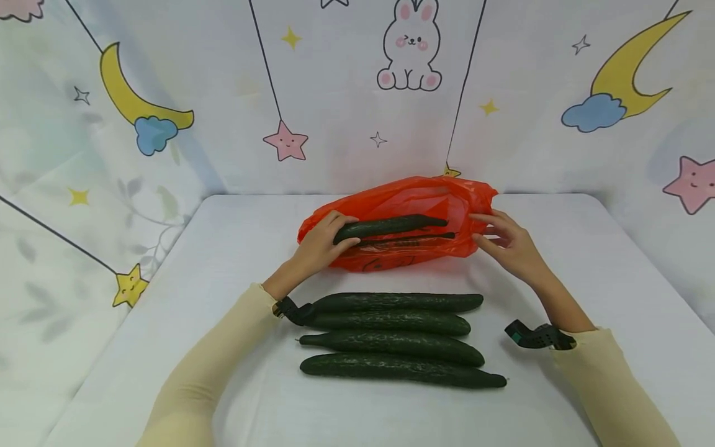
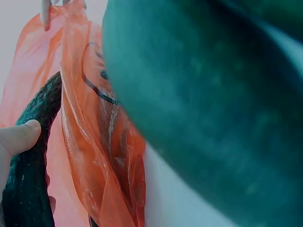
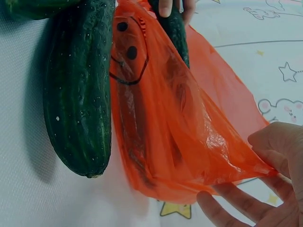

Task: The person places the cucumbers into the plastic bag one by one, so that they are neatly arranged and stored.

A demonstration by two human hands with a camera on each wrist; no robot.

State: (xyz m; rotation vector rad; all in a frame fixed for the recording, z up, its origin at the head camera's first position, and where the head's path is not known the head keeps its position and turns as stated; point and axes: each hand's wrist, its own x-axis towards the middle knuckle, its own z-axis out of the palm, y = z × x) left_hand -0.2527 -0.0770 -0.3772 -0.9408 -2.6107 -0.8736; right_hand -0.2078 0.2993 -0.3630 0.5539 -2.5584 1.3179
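A dark green cucumber [image 1: 399,225] lies at the mouth of the red plastic bag [image 1: 380,262]. My left hand [image 1: 323,241] grips it by its left end, thumb laid along its side in the left wrist view. In the right wrist view, my right hand [image 3: 277,189] pinches the bag's edge between thumb and index finger, its other fingers spread below. That edge is the bag's right end in the head view. Through the thin plastic a long dark shape [image 3: 132,123] shows inside, partly hidden by the bag's front side, which bears a printed face.
Several cucumbers [image 1: 391,346] lie side by side on the white table [image 1: 257,397], in front of the bag. Behind the table hangs a printed cloth [image 1: 335,93] with a rabbit, moons and stars. Each wrist wears a small black camera [image 1: 539,336].
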